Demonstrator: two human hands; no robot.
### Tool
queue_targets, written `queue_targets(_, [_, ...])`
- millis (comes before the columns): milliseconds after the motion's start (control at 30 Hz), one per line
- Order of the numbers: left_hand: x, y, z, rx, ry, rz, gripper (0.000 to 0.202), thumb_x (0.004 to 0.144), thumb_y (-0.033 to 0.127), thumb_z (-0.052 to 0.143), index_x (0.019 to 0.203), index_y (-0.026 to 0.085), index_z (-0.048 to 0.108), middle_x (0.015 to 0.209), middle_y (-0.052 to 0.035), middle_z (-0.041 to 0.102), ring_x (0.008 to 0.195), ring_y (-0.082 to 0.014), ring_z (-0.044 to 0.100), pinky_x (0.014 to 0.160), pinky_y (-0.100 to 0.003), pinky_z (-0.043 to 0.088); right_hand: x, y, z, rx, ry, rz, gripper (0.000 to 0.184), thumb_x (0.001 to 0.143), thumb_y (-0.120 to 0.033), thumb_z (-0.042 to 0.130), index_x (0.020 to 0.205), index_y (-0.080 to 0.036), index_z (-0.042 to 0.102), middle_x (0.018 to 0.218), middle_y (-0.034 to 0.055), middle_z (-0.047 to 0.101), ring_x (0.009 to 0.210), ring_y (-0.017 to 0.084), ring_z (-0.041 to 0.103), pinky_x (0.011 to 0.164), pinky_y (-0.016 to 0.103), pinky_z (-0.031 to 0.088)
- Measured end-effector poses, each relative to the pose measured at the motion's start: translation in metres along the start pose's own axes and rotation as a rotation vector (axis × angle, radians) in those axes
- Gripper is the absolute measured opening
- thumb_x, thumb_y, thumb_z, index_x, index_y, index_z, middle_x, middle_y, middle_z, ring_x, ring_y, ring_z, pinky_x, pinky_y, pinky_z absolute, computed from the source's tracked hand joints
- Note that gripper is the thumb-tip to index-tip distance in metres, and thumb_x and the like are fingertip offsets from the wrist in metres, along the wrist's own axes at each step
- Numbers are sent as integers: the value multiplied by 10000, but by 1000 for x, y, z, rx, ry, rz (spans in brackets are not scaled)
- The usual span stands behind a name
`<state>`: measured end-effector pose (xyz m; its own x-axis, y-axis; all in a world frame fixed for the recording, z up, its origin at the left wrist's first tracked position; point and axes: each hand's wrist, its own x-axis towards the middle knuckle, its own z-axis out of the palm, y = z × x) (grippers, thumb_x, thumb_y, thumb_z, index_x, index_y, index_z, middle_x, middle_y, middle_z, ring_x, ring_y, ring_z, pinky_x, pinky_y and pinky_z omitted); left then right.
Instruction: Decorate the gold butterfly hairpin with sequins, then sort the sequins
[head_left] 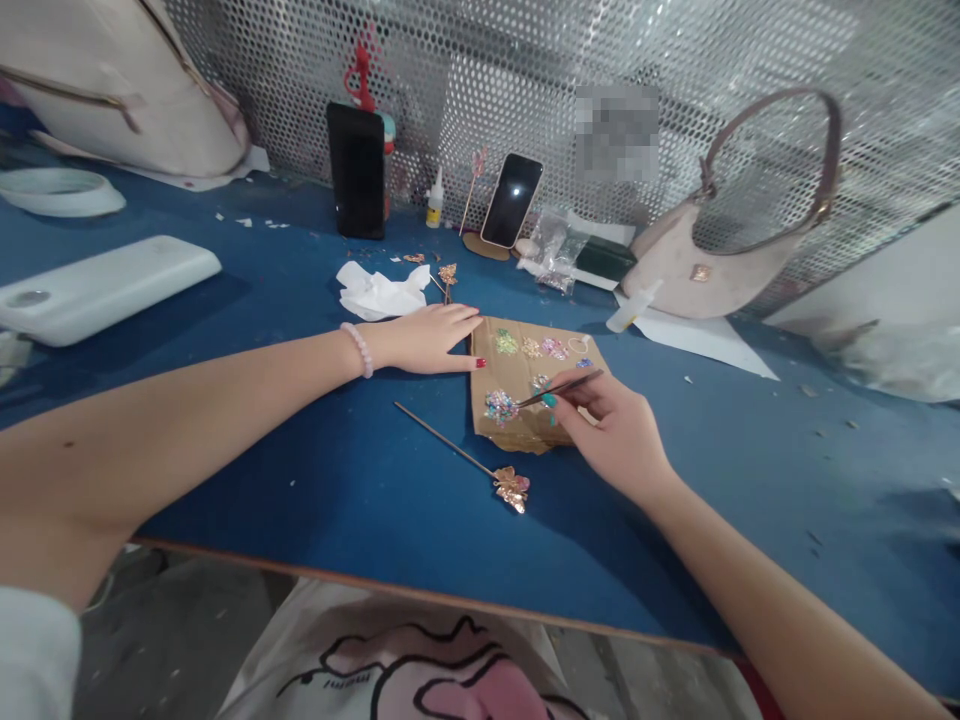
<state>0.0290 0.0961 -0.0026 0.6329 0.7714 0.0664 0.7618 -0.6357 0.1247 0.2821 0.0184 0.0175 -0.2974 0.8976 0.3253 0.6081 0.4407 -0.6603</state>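
Observation:
In my right hand (pixel 611 430) is a pair of dark tweezers (pixel 559 388), pinched between thumb and fingers. Their tips reach a pile of mixed blue and pink rhinestones (pixel 499 404) on a piece of cardboard (pixel 491 360). Further small heaps lie on the board: green stones (pixel 506 342), yellowish ones (pixel 531 347) and pink ones (pixel 555 348). My left hand (pixel 431 338) lies flat with fingers stretched out, its fingertips at the board's left edge. Closer to me, a hairpin with a gold butterfly (pixel 511 487) rests on the blue table.
Crumpled white tissue (pixel 384 292) lies behind my left hand, beside another gold ornament (pixel 448 274). Along the mesh wall stand a black phone (pixel 357 172), a glue bottle (pixel 435 200) and a second phone (pixel 512 200). A handbag (pixel 694 265) sits at right, a white device (pixel 112 288) at left.

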Motion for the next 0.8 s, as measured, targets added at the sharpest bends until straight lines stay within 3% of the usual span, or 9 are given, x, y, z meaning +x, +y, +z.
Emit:
queue_targets(433, [1, -1, 2, -19, 11, 15, 825, 851, 691, 226, 1419, 92, 200, 1479, -145, 182, 1353, -266, 171, 1097, -383, 165, 0, -1, 1, 9, -15, -16, 110, 750, -202, 545, 848, -195, 595, 744, 34, 659, 664, 174, 639, 539, 286, 473])
queue_targets(800, [0, 0, 0, 4, 5, -1, 807, 847, 695, 217, 1422, 129, 195, 1483, -126, 181, 1358, -231, 168, 1101, -365, 166, 0, -2, 1, 13, -16, 0, 114, 752, -199, 544, 857, -192, 588, 691, 23, 656, 630, 166, 633, 549, 290, 480])
